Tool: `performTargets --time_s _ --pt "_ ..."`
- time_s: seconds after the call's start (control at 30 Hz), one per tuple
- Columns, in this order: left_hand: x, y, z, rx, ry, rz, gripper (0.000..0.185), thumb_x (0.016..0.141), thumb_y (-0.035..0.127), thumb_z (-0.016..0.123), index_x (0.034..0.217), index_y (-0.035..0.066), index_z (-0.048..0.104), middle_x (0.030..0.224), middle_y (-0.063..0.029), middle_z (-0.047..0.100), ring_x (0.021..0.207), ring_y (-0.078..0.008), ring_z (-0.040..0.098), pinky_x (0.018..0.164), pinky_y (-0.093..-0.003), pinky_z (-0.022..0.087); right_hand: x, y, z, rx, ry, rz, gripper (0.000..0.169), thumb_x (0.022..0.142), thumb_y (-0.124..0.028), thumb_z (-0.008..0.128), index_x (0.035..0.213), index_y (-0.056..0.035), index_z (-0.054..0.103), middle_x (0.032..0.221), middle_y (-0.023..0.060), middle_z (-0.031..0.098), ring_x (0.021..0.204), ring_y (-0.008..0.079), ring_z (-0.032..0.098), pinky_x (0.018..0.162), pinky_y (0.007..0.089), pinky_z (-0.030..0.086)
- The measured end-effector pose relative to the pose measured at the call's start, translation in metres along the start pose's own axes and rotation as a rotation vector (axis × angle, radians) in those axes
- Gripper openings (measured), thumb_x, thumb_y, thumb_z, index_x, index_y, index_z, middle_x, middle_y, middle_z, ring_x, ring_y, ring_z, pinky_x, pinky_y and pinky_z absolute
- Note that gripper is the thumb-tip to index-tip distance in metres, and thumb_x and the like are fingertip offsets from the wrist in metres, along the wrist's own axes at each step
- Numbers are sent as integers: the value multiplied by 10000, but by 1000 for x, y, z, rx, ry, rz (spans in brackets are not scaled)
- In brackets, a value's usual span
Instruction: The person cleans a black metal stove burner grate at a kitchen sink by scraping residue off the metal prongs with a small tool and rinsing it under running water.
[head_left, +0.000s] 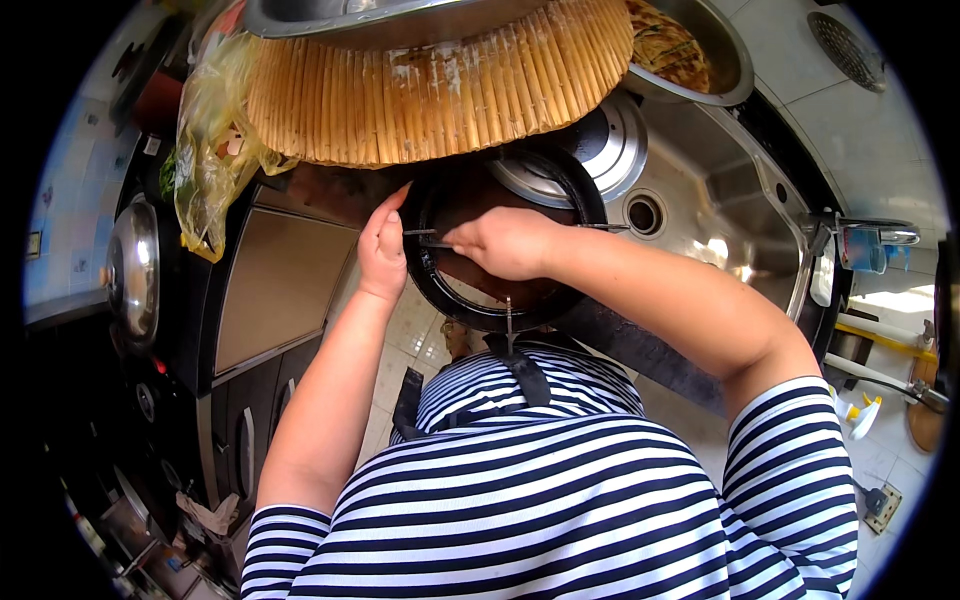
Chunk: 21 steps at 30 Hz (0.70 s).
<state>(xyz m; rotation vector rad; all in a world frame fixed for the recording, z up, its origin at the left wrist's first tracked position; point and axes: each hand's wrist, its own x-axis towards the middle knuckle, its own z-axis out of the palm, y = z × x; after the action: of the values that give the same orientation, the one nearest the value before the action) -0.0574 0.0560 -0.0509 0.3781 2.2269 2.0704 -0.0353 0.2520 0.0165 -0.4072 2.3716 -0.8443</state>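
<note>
A black round ring with short metal prongs, apparently a gas stove's pot support (480, 321), is held up before my waist. My left hand (384, 251) grips its left rim, the thumb pointing up along it. My right hand (504, 244) reaches across the ring's open middle. Its fingers pinch a thin dark metal piece (436, 244) beside the left prong (418, 232). Whether that piece belongs to the ring or is a separate tool, I cannot tell. The forearm crosses part of the ring's right side.
Beyond the ring are a steel sink (694, 180) and a round metal lid (626, 154). A stalk tray (442, 97) overhangs it, bearing a steel basin (337, 22). Flatbread (667, 52) lies in another bowl. A plastic bag (217, 150) hangs left, near a domed lid (135, 274).
</note>
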Motion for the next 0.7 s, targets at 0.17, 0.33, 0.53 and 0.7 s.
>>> performTargets --time_s 0.17,0.33,0.53,0.7 --pt "3 -2 -3 11 -27 -20 491 939 339 396 1221 -53 487 1234 -115 530 1149 -192 473 1008 -311 324 3 7 9 142 55 23 323 902 -304 449 1142 -157 608 1079 126 616 1016 294 573 876 371 451" --pt "4 -3 -4 -43 -12 -14 460 940 316 408 1198 -48 519 1203 -112 557 1122 -183 498 988 -298 345 12 19 12 238 205 9 319 902 -292 455 1119 -123 616 1072 145 616 996 322 577 878 372 449" --pt "3 3 2 1 2 -14 452 941 316 408 1197 -38 524 1201 -102 558 1117 -181 499 986 -293 343 6 4 13 117 264 70 303 905 -272 442 1102 -121 615 1051 141 620 984 330 577 852 385 460" --pt "-2 0 2 -5 12 10 458 942 324 414 1200 -39 522 1198 -98 560 1116 -176 499 987 -293 342 -13 -11 -2 -78 -11 -4 307 900 -274 445 1121 -140 610 1075 127 613 997 312 575 856 383 460"
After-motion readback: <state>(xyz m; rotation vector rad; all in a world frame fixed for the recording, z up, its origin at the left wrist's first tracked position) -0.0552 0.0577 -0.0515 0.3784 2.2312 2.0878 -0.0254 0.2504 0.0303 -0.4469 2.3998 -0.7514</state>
